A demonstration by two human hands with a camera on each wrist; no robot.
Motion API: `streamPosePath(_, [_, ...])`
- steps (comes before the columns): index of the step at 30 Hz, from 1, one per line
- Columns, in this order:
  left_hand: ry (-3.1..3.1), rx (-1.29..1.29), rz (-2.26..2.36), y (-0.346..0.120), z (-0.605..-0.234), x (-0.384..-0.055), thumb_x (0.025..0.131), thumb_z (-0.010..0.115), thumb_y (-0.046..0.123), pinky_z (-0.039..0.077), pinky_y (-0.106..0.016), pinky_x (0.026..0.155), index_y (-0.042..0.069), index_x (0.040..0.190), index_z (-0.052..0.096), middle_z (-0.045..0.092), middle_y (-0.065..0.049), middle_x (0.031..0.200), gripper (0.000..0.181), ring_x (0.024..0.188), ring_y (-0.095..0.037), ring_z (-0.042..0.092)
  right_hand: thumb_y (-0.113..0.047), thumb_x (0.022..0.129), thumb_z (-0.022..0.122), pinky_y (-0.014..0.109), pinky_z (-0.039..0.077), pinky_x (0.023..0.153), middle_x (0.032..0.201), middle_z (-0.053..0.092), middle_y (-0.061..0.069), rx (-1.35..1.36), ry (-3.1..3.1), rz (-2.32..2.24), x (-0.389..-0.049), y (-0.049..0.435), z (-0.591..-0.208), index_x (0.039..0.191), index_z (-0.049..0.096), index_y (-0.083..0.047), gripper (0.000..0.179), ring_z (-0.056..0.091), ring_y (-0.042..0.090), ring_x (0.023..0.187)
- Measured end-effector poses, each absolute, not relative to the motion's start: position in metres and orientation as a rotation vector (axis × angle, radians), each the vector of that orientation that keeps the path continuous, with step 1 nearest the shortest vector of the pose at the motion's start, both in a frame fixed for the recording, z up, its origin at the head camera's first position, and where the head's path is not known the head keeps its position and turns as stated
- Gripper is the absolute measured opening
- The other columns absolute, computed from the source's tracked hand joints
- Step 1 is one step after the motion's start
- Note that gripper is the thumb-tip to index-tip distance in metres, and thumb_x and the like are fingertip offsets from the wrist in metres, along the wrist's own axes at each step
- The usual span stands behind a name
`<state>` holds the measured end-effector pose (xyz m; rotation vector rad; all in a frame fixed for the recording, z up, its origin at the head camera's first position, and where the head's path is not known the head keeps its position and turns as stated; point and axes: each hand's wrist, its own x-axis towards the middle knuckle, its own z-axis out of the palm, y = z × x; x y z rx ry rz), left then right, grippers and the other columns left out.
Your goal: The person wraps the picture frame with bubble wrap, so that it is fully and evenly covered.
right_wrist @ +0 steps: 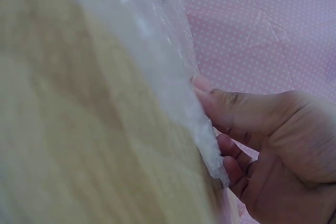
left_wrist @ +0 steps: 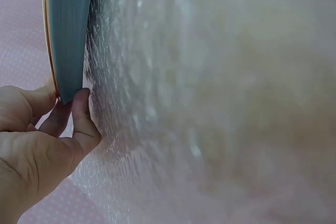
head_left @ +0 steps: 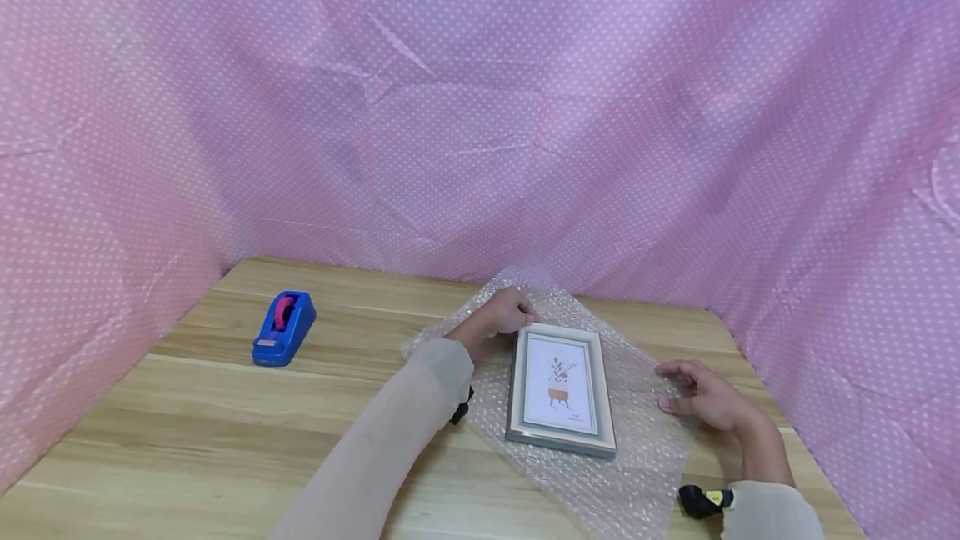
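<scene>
- Between both hands, finding the picture frame (head_left: 561,386) face up on bubble wrap (head_left: 647,440)!
- Pinching its corner with the left hand (head_left: 504,312).
- Touching the wrap's edge with the right hand (head_left: 711,400), thumb apart from fingers.
- Left of both, spotting a blue tape dispenser (head_left: 297,327) on the counter (head_left: 225,448).

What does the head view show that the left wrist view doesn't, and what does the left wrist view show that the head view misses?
Only the head view shows the blue tape dispenser, the right hand and the printed plant inside the picture frame.

Only the left wrist view shows clearly how the fingers grip the frame's corner, thumb opposite; the head view mostly hides them.

Both show the left hand, the bubble wrap and the pink dotted cloth.
</scene>
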<state>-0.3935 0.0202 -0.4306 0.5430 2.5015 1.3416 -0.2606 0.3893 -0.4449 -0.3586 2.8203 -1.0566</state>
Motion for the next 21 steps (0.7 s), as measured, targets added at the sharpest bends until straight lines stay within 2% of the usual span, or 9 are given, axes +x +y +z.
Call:
streamPosePath(6, [2.472,0.475,1.389,0.022,-0.429,-0.39,0.098,0.066,0.003,0.058,-0.028,0.069,0.003,0.096,0.08,0.075,-0.007,0.092,0.015,0.08,-0.017,0.069,-0.023,0.085,0.083,0.023,0.044,0.093,0.132,0.059,0.021,-0.367,2.819,-1.051,-0.261,0.389,-0.443,0.133,0.06,0.003,0.059,0.05,0.038,0.124])
streamPosePath(13, [2.58,0.574,1.296,0.024,-0.43,-0.387,0.097,0.068,0.006,0.048,-0.02,0.06,0.002,0.093,0.081,0.076,-0.005,0.091,0.014,0.073,-0.011,0.06,-0.021,0.086,0.082,0.022,0.042,0.097,0.135,0.058,0.024,-0.371,2.805,-1.057,-0.259,0.39,-0.441,0.133,0.058,0.004,0.059,0.049,0.046,0.13])
streamPosePath(21, [2.569,0.596,1.209,0.021,-0.431,-0.382,0.097,0.065,0.005,0.054,-0.025,0.073,0.005,0.1,0.08,0.076,-0.003,0.099,0.016,0.085,-0.013,0.064,-0.021,0.086,0.082,0.021,0.042,0.097,0.136,0.059,0.025,-0.394,2.792,-1.069,-0.258,0.391,-0.444,0.133,0.058,0.005,0.059,0.049,0.047,0.13])
